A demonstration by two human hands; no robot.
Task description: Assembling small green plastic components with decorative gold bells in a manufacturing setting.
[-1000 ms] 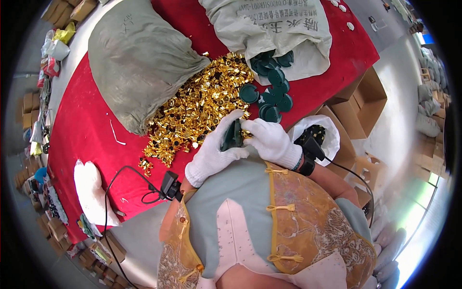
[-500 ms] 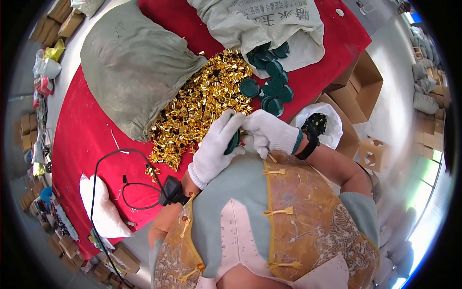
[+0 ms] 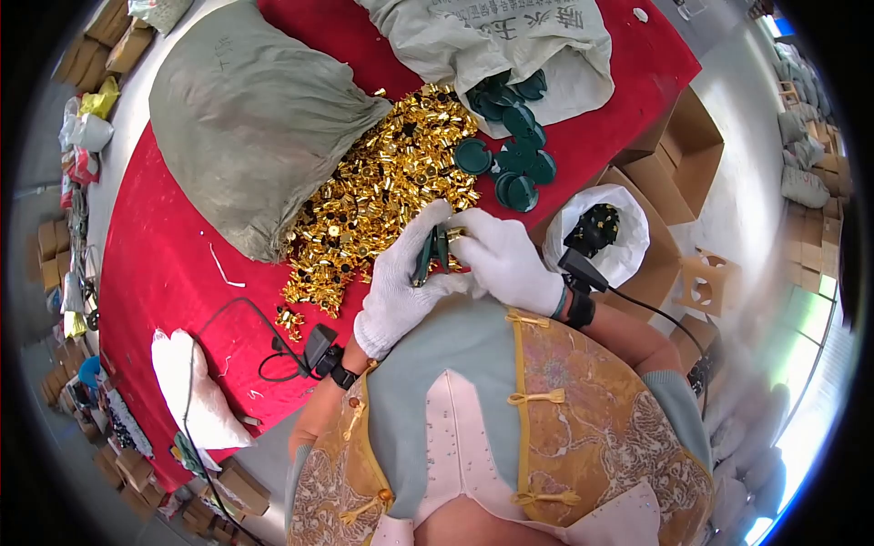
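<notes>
In white knit gloves, both my hands meet in front of my chest. My left hand [image 3: 401, 284] grips a dark green plastic disc [image 3: 424, 262] held on edge between thumb and fingers. Pinched in the fingertips of my right hand [image 3: 512, 262] is a small shiny gold piece [image 3: 454, 234], right against the green disc. Part of both is hidden by the gloves. Just beyond my hands lies a heap of similar gold pieces [image 3: 378, 196], some with black centres. Several loose green discs [image 3: 519, 160] spill from a white woven sack [image 3: 546, 55].
A big grey-green sack [image 3: 250, 127] lies left of the heap on the red cloth [image 3: 173, 264]. At the right, a white-lined container [image 3: 628, 246] holds dark pieces with gold specks, beside cardboard boxes [image 3: 687, 159]. A black cable [image 3: 660, 314] trails from my right wrist.
My right hand has turned, and a gold piece now shows in its fingertips at the green disc. The left hand has tilted the disc. A wrist device and cable have come into sight.
</notes>
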